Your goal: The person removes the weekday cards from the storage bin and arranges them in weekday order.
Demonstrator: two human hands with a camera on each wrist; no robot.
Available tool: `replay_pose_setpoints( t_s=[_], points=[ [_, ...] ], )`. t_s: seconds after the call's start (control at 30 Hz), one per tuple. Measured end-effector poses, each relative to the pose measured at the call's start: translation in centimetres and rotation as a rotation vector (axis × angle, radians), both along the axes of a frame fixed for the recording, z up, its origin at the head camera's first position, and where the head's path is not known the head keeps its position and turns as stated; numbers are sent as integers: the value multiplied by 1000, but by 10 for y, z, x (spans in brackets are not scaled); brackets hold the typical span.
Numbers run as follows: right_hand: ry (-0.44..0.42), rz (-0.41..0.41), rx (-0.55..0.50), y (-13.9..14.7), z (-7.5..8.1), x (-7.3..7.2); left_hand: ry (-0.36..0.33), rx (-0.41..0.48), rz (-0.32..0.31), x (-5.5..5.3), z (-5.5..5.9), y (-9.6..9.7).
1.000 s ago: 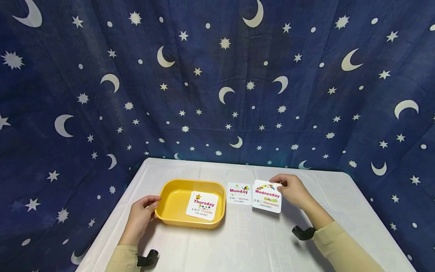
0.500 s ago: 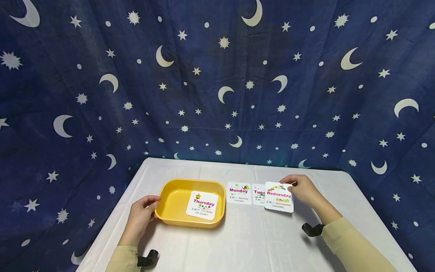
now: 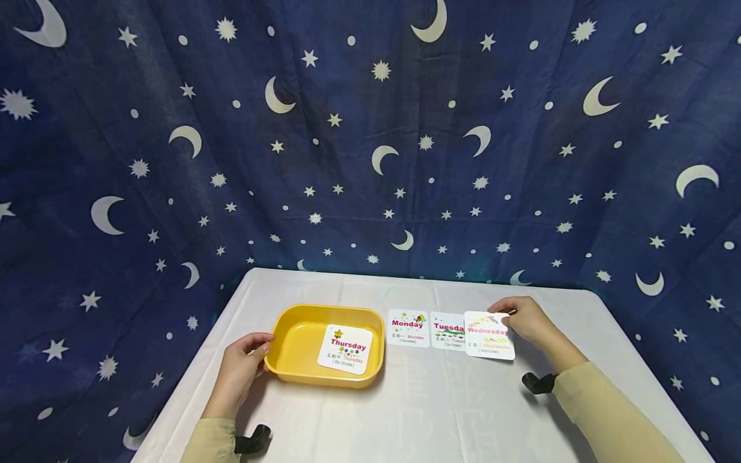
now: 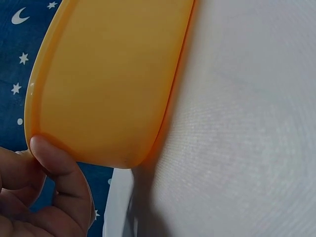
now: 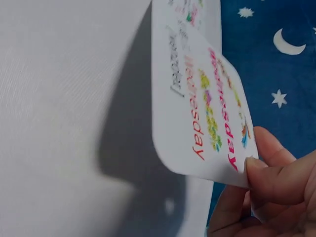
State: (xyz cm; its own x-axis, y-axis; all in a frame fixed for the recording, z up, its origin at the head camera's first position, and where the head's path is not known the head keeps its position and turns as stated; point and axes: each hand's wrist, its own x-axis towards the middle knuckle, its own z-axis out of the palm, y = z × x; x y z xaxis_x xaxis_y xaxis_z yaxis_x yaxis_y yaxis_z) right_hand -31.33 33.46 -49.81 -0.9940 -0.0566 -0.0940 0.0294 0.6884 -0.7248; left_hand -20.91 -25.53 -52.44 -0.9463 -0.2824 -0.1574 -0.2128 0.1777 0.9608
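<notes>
- White-covered table (image 3: pixel 405 418): bears the lot.
- Yellow tray (image 3: pixel 324 383): on the table; probably light, rigid, smooth plastic, best held by its rim.
- Left hand (image 3: pixel 240 363): pinches the tray's left-end rim.
- Right hand (image 3: pixel 528 323): well apart from the left; thumb and fingers pinch one card corner.
- Wednesday card (image 3: pixel 488 339): raised off the table, partly hiding the Tuesday card (image 3: pixel 447 333); seems light, fairly stiff, likely creasable, suited to an edge pinch.
- Thursday card (image 3: pixel 345 349): in the tray's right part.
- Monday card (image 3: pixel 408 328): flat, between tray and Tuesday.

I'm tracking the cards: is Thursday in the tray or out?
In: the head view shows the Thursday card within the yellow tray.
</notes>
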Motion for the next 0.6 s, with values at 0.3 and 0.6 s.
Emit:
replay_pose_setpoints(
  t_s=[0.3,0.6],
  points=[
    [0,-4,78,11,-7,-6,12,4,0,1,3,1],
    [-62,-60,104,22,-13,-12,17,-1,-17,-1,1,0]
  ],
)
